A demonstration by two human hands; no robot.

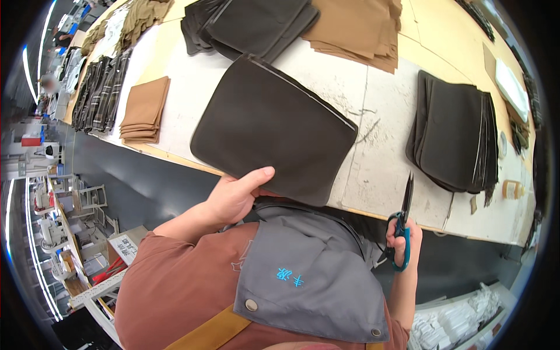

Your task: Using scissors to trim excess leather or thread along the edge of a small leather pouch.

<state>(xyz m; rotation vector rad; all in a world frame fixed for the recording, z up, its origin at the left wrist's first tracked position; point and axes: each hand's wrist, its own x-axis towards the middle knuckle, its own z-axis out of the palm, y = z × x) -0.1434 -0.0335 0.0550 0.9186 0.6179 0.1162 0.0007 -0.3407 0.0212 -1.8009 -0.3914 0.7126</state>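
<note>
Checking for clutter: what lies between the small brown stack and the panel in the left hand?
In the head view, only bare whitish tabletop shows between the small brown stack and the dark panel.

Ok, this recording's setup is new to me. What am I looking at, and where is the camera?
There's no robot: these are a person's bare hands, seen from above by a head-worn fisheye camera, so straight edges bend. The left hand holds a flat dark panel by its near edge; the right hand holds scissors, blades pointing away. On the table lie a dark stack to the right and a small brown stack to the left.
</note>
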